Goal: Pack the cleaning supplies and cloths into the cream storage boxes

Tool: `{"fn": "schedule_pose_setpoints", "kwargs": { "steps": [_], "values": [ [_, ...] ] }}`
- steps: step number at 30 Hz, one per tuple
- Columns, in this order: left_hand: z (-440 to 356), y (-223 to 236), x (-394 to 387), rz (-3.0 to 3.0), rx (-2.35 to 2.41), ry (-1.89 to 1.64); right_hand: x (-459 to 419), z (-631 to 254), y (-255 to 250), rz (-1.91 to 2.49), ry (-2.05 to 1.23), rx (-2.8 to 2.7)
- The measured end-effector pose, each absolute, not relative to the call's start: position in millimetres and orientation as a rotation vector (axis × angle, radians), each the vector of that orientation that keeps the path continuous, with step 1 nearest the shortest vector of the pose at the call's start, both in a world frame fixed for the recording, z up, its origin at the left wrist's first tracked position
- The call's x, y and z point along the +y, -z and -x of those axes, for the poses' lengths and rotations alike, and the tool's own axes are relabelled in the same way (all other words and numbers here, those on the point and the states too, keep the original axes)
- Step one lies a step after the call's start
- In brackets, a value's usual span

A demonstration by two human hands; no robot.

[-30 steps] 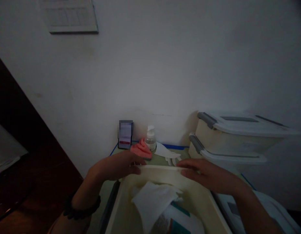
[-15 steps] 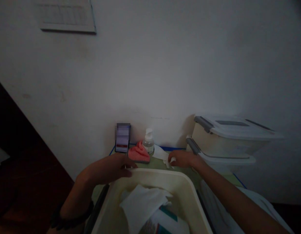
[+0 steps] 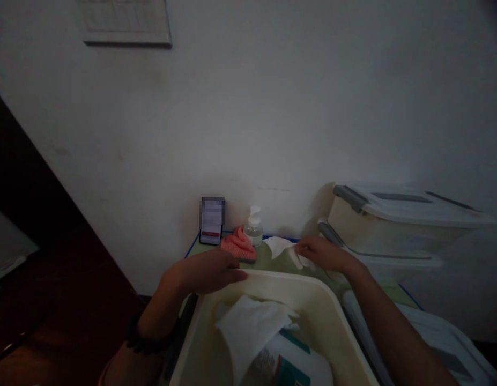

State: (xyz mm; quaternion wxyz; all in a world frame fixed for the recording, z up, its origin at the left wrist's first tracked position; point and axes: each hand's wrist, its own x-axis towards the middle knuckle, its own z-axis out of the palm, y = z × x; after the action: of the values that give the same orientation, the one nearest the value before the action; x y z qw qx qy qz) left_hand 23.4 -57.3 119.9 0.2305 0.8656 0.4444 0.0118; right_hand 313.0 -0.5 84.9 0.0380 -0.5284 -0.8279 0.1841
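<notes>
A cream plastic bin (image 3: pixel 312 292) stands right in front of me, holding a white cloth (image 3: pixel 252 327) and a white bottle with a teal label (image 3: pixel 290 362). My left hand (image 3: pixel 210 271) lies curled over the bin's far left rim and grips it. My right hand (image 3: pixel 323 253) reaches past the bin's far edge and pinches a white glove (image 3: pixel 282 246) lying on the green tabletop (image 3: pixel 278 262).
Against the wall stand a phone (image 3: pixel 212 221), a pink knitted cloth (image 3: pixel 237 244) and a clear pump bottle (image 3: pixel 253 227). Two stacked lidded storage boxes (image 3: pixel 393 220) sit at the right. Another lid (image 3: pixel 437 335) lies at the lower right. Dark wooden floor is at left.
My right hand left the bin's far rim, reached forward to the white glove and took hold of it. My left hand has stayed on the rim.
</notes>
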Motion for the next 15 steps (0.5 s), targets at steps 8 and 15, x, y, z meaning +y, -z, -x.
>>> {"fn": "schedule_pose_setpoints", "kwargs": {
  "steps": [8,15],
  "values": [
    [-30,-118,-57,-2.429,1.205,-0.053,-34,-335,-97,1.434,-0.612,-2.388],
    [-36,-113,-58,-2.450,1.211,-0.192,-42,-322,-120,1.276,-0.597,-2.175]
  ]
}}
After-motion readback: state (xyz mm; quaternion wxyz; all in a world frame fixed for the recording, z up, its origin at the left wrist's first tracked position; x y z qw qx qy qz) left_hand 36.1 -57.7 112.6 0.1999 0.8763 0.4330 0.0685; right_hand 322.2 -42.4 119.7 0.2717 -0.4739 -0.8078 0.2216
